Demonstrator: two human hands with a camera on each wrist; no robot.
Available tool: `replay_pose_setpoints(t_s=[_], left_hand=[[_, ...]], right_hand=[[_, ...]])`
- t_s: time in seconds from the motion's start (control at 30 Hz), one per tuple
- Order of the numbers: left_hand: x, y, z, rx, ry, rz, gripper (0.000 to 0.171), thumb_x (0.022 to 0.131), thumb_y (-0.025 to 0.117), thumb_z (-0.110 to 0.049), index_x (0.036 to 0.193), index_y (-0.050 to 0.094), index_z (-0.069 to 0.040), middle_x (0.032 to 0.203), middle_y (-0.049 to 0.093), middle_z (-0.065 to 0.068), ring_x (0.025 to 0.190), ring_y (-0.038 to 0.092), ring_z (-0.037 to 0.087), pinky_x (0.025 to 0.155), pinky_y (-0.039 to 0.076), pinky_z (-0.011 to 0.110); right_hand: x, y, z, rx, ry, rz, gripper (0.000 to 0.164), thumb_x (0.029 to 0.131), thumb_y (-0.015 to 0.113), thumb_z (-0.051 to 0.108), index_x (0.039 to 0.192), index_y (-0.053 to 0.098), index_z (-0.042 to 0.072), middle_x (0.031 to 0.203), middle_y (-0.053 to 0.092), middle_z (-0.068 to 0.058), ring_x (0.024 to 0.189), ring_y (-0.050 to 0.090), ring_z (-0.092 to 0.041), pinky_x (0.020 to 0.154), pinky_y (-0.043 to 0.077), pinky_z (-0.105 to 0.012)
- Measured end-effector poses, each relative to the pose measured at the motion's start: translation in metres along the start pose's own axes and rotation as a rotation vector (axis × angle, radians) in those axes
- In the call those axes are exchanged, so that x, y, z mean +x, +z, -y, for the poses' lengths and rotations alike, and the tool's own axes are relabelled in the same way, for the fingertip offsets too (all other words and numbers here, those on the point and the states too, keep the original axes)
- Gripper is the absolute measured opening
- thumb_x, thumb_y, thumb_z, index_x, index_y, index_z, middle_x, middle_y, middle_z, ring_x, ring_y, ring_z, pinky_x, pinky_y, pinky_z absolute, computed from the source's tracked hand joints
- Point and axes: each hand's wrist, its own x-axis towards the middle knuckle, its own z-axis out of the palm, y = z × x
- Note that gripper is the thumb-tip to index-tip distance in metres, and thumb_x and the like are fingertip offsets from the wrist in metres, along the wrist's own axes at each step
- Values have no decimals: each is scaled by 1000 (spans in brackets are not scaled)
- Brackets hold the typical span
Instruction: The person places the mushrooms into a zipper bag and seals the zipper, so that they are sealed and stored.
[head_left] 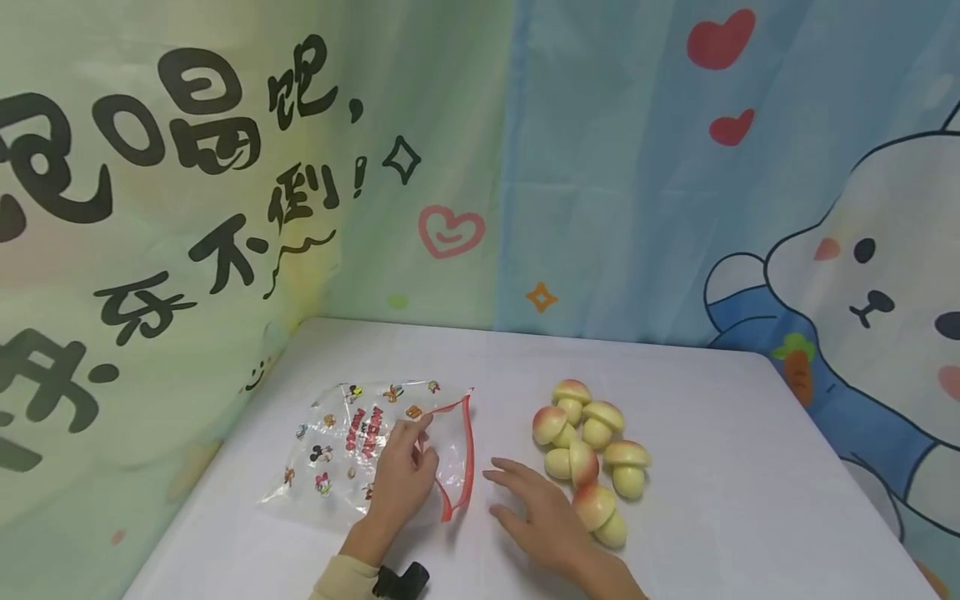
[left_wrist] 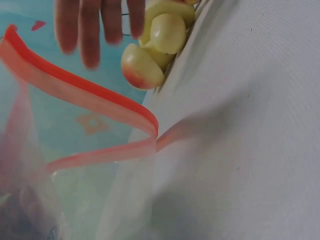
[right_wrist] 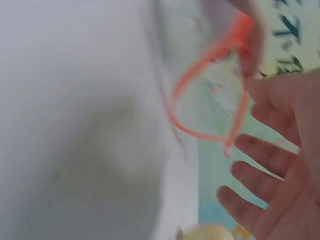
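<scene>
A clear zip bag printed with cartoon figures lies on the table, its red-edged mouth gaping toward the right. My left hand is over the bag and pinches the upper side of that mouth by the red strip. Just right of the opening, my right hand hovers with fingers spread and nothing in it. Its palm and fingers show bare in the right wrist view. Several yellow toy mushrooms with reddish caps lie in a cluster beyond the right hand; some also appear in the left wrist view.
The white-covered table backs onto a printed cloth with hearts, writing and a cartoon animal. A dark wrist device sits at the left sleeve.
</scene>
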Motion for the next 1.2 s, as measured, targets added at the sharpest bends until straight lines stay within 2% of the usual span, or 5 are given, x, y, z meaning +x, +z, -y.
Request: replay_pose_setpoints(t_s=[0.17,0.27,0.57,0.87,1.2], left_hand=[[-1,2,-2,-17,14,12,52,76,60,3,127,63,-4,90,57,8,64,42,3,54,39,20],[0,1,-1,-25,22,19,52,76,60,3,127,63,-4,92,57,8,64,42,3,54,39,20],[-4,3,-4,-33,24,43,41,81,60,1,121,64,-5,94,57,5,67,42,3,56,40,19],[-5,-1,-5,-16,19,37,42,81,61,0,122,65,-5,94,58,5,67,42,2,56,40,19],[-6,1,-1,-15,94,17,40,84,63,-2,123,66,-7,91,60,2,64,41,0,53,40,17]], right_hand=[[-18,-25,-14,35,-33,-414,46,69,81,-5,111,71,13,121,66,0,107,63,-22,91,47,-20],[-30,-39,-24,22,47,-522,49,65,86,-2,110,71,10,116,67,0,103,62,-21,89,39,-6],[-65,-38,-53,-82,312,-359,61,62,91,12,118,67,12,118,64,-1,103,60,-21,77,54,-31],[-74,-23,-46,78,489,-228,68,65,89,17,127,61,20,120,63,4,91,61,-9,72,51,-24],[-40,-1,-22,255,282,-294,68,65,87,3,127,61,9,116,66,-6,81,63,-4,64,54,-25]])
